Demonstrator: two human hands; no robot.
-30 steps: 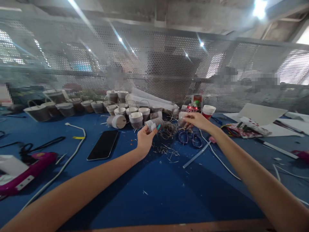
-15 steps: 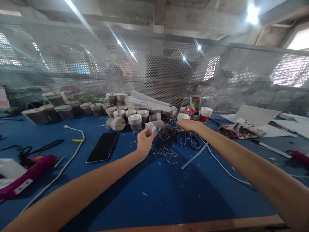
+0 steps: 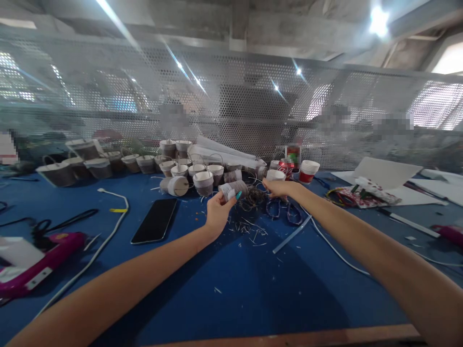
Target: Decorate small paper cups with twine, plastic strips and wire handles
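My left hand (image 3: 218, 212) is closed around a small cup wrapped in grey-brown twine (image 3: 233, 190), which lies tilted on its side in the grip. A dark tangle of twine (image 3: 254, 198) rests just right of that cup. Beyond the tangle, my right hand (image 3: 277, 188) reaches forward with its fingers pinched together; whatever is between them is too small to make out. Blue-handled scissors (image 3: 294, 215) lie below the right hand, their blades not visible. Behind it sits a white paper cup (image 3: 275, 175).
Several wrapped little buckets (image 3: 203, 183) with wire handles crowd the back left. A black phone (image 3: 155, 221) lies left of my forearm. A soda can (image 3: 285, 168) and stacked red-white cups (image 3: 308, 171) stand behind. A glue stick (image 3: 291, 234), twine scraps and a white cable (image 3: 334, 250) lie nearby.
Almost nothing differs. My right hand has shifted very slightly left, with its fingers still pinched. The left hand keeps its hold on the wrapped cup.
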